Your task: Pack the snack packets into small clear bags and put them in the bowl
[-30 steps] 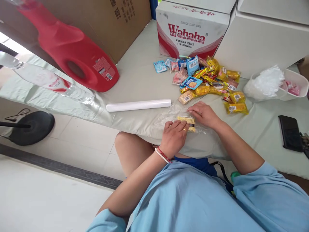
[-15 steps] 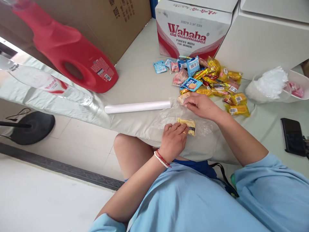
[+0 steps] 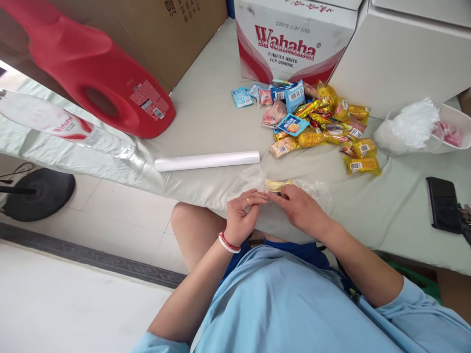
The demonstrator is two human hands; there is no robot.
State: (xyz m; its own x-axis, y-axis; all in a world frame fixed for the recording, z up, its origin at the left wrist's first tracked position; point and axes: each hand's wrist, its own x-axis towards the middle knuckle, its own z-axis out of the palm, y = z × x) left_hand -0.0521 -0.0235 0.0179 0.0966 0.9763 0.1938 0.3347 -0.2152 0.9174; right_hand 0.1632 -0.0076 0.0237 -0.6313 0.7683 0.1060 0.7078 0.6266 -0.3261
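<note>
Touching the yellow packet (image 3: pixel 275 185), on clear plastic film (image 3: pixel 246 180) near the middle of the frame, with bent fingers of the right hand (image 3: pixel 302 208); holding the left hand (image 3: pixel 242 215) half-curled just beside it, cannot tell whether gripping with either. Farther out on the table (image 3: pixel 401 206), white roll (image 3: pixel 208 161) left of centre, piled snack packets (image 3: pixel 322 138) toward the upper right.

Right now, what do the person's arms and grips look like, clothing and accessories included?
Both arms have short, loose, plain light blue sleeves. The left grip is a bare hand with a gold-coloured ring on one finger; its wrist wears a white beaded bracelet and a red band. The right grip is also ungloved, with no jewellery visible.
</note>
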